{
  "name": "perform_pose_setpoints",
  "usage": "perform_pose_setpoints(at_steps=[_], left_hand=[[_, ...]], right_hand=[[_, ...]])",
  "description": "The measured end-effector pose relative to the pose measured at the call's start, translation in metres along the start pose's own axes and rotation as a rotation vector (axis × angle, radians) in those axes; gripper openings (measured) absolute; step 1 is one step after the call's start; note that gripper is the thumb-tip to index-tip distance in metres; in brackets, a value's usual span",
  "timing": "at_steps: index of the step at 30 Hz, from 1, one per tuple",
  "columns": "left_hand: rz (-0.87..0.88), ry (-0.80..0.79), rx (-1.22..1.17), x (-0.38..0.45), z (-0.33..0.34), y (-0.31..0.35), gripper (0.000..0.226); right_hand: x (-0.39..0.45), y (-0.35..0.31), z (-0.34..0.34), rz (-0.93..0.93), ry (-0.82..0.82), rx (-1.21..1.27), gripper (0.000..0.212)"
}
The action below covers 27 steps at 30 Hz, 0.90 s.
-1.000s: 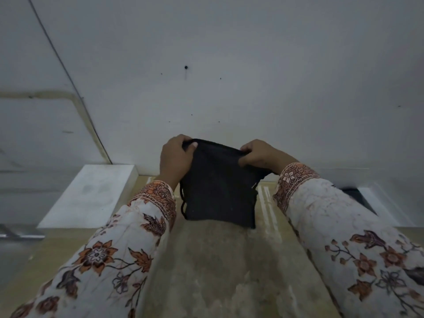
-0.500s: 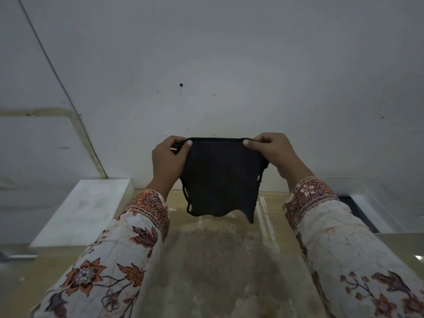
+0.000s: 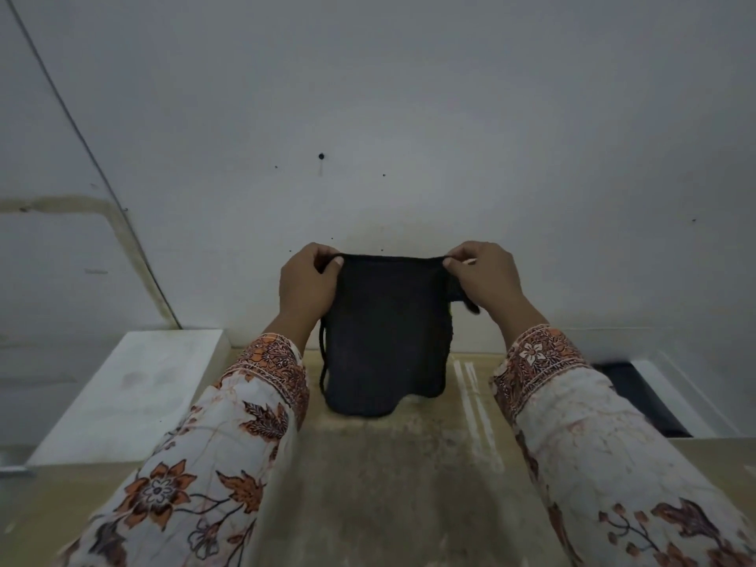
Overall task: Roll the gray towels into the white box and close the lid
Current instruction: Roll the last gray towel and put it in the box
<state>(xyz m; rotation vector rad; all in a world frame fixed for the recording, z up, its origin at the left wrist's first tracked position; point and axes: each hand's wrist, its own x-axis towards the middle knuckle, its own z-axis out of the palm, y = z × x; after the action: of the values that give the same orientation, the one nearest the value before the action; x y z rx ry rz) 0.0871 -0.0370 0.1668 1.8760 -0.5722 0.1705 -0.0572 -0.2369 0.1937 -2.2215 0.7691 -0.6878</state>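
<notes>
Two hands: both raised in front of the wall, each pinching one top corner of the same cloth, which is stretched flat between them.
Left hand [image 3: 304, 286]: fingers [image 3: 336, 261] curled tight over the upper left corner of the towel, thumb pressed against the front of the cloth; the hand is closed on the fabric, with no gap showing.
Right hand [image 3: 487, 280]: fingers [image 3: 448, 262] pinched on the upper right corner, thumb tip on the front edge; a fold of the cloth bunches under the palm and a dark end sticks out below the hand.
Towel [image 3: 386, 333]: very dark, almost black in this dim light; it hangs upright from the two hands, top edge taut and nearly level, bottom edge wavy. Its lower edge sits at or just above the table; whether it touches cannot be told. A thin dark thread or loop hangs along its left side.
Table [image 3: 388, 484]: pale yellowish, worn surface with light streaks to the right of the towel.
White slab [image 3: 127, 386]: flat white piece lying at the left on the table, against the wall; it may be the lid, though that is not sure.
White box [image 3: 691, 394]: at the right edge, partly hidden behind the right sleeve [image 3: 593, 435], with something dark showing inside its opening.
Sleeves: white with orange and brown flowers, patterned cuffs at both wrists.
</notes>
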Motion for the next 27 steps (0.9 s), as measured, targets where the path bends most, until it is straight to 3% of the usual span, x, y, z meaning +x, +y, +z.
perform_pose_setpoints(at_steps=[5, 10, 13, 17, 20, 24, 27], left_hand=[[0.13, -0.002, -0.04, -0.004, -0.005, 0.002, 0.004], [0.08, -0.145, -0.037, -0.034, -0.013, -0.023, 0.005], [-0.1, -0.457, 0.108, -0.064, -0.012, -0.041, 0.015], [-0.391, -1.05, 0.511, -0.102, -0.008, -0.065, 0.01], [-0.65, -1.25, 0.522, -0.125, -0.007, -0.08, 0.026], [-0.529, -1.313, 0.579, -0.136, -0.003, -0.098, 0.019], [-0.456, -1.195, 0.533, -0.132, 0.003, -0.112, 0.019]], right_hand=[[-0.003, 0.0, 0.001, -0.132, 0.084, 0.103, 0.011], [-0.032, 0.022, 0.015, -0.113, -0.025, 0.209, 0.015], [-0.057, 0.045, 0.031, -0.033, -0.308, -0.007, 0.027], [-0.093, 0.085, 0.062, 0.206, -0.828, -0.359, 0.022], [-0.12, 0.107, 0.075, 0.343, -0.986, -0.42, 0.017], [-0.131, 0.121, 0.085, 0.432, -1.069, -0.422, 0.043], [-0.126, 0.129, 0.086, 0.339, -1.0, -0.428, 0.017]])
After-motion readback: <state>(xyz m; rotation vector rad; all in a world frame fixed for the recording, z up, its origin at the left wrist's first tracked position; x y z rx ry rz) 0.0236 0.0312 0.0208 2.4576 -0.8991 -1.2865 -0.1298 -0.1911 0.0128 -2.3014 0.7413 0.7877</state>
